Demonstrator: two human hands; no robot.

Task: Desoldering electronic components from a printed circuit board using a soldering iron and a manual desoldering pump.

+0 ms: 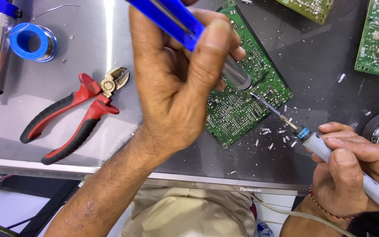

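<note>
Head view: left hand (176, 83) clenched round blue-and-silver desoldering pump (198, 35), nozzle down on green circuit board (242, 101) lying on grey metal table (316, 61); right hand (352, 171) gripping grey-handled soldering iron (325, 149), tip at board's edge; red-handled cutters (73, 116) lying left, apart.

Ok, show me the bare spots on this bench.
Free: the grey strip between the red cutters and the left hand, and the dark patch right of the green circuit board. Crowded: around the soldering iron, strewn with metal clippings.
</note>
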